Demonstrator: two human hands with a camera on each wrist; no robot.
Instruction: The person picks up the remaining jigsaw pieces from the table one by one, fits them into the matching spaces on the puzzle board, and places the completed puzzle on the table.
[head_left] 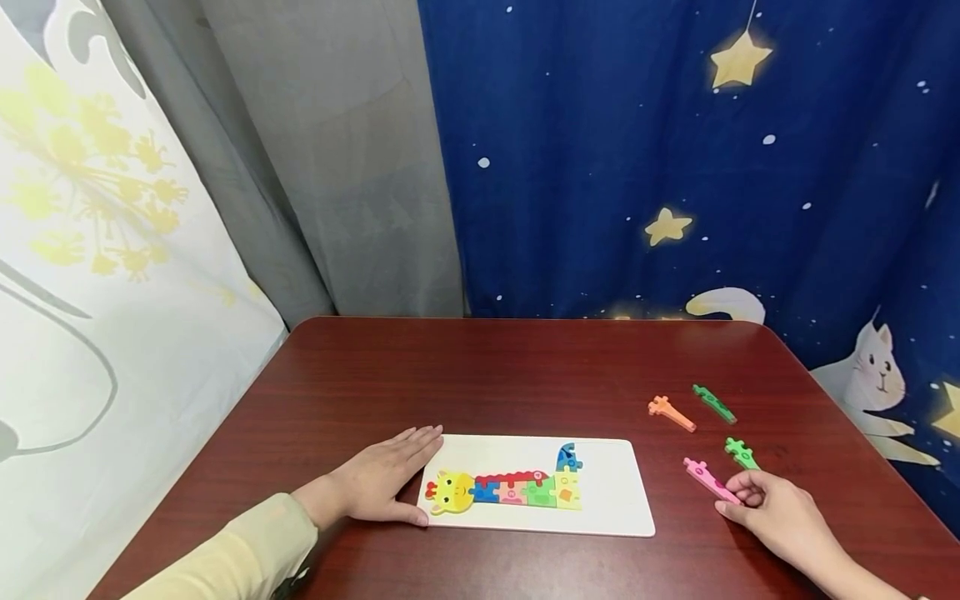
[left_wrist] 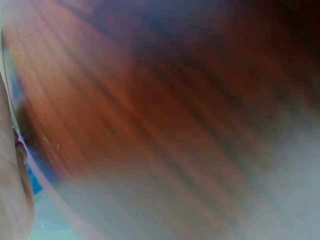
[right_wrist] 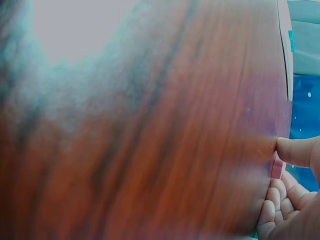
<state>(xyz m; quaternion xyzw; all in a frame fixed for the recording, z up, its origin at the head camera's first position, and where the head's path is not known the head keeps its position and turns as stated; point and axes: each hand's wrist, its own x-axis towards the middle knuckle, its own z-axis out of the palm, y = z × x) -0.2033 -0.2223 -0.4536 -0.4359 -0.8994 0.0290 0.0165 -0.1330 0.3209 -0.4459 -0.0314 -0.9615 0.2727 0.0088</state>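
My left hand (head_left: 386, 479) lies with straight fingers along the left edge of a white puzzle board (head_left: 611, 492). On that board a giraffe puzzle is partly assembled: a yellow head (head_left: 452, 492), a red mane strip (head_left: 510, 477), several coloured neck and body pieces, and a blue piece (head_left: 568, 457) standing off the top right. At the right, my right hand (head_left: 780, 510) pinches one end of a pink puzzle piece (head_left: 708, 481) between thumb and fingers. In the right wrist view the pink piece (right_wrist: 277, 167) shows between thumb and fingertips.
Beyond the right hand lie a light green piece (head_left: 741, 453), a dark green piece (head_left: 714, 403) and an orange piece (head_left: 672, 413). All rest on a dark red wooden table (head_left: 480, 375). A blue curtain (head_left: 570, 167) and a grey curtain (head_left: 352, 150) hang behind it.
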